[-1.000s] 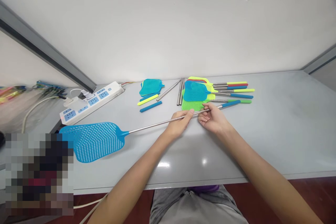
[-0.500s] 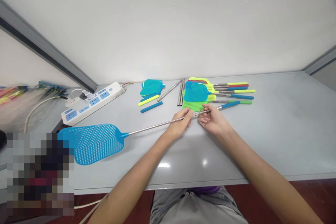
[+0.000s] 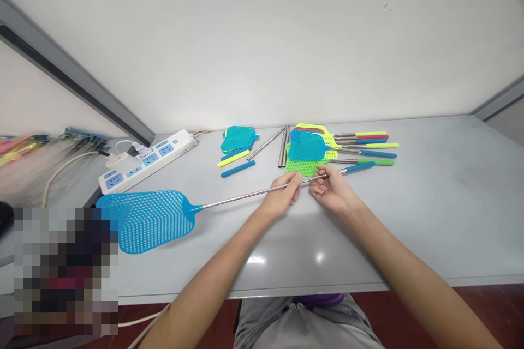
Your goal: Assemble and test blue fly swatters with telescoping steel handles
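Observation:
A blue fly swatter (image 3: 155, 221) with a long metal rod stretches across the front of the table, its mesh head at the left and its blue grip at the right. My left hand (image 3: 283, 194) is closed around the middle of the rod. My right hand (image 3: 331, 190) pinches the rod just short of the blue grip. Right behind my hands lies a pile of fly swatters (image 3: 309, 147) with blue, green and yellow heads, their handles pointing right. Part of the green head is hidden by my fingers.
Farther left on the table lie loose swatter heads (image 3: 239, 138), a yellow grip (image 3: 233, 158), a blue grip (image 3: 238, 169) and metal rods (image 3: 282, 147). A power strip (image 3: 149, 161) with plugs sits at the left. Bagged items (image 3: 88, 144) are beyond it; a blurred patch covers the lower left.
The view has shifted slightly. Both hands keep their hold on the swatter's rod, and nothing on the table has visibly moved.

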A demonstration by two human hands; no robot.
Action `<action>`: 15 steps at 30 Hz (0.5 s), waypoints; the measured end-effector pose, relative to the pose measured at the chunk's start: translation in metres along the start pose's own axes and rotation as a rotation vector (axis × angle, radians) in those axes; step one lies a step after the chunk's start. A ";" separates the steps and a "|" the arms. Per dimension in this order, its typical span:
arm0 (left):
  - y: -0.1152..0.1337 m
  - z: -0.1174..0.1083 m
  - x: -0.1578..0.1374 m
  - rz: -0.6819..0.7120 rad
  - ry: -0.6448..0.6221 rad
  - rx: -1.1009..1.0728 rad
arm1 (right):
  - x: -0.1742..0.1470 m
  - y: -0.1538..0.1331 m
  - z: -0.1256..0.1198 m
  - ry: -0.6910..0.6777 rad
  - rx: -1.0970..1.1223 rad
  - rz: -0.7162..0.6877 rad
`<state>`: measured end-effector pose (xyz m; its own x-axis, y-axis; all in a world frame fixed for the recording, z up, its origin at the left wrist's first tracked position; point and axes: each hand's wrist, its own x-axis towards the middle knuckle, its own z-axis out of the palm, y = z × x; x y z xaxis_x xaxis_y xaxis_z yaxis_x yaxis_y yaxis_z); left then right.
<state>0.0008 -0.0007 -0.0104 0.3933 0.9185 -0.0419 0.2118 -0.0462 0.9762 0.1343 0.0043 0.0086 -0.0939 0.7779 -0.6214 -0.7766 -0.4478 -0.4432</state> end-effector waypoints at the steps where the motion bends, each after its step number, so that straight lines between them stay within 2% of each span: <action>1: 0.000 0.000 0.000 -0.002 0.001 0.003 | 0.000 0.000 0.000 -0.002 0.000 0.000; 15: 0.003 0.000 -0.001 -0.001 -0.006 0.000 | 0.001 0.000 -0.001 -0.005 0.002 -0.004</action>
<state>0.0006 -0.0020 -0.0069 0.3986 0.9161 -0.0437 0.2121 -0.0456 0.9762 0.1347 0.0047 0.0080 -0.0936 0.7818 -0.6164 -0.7785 -0.4434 -0.4443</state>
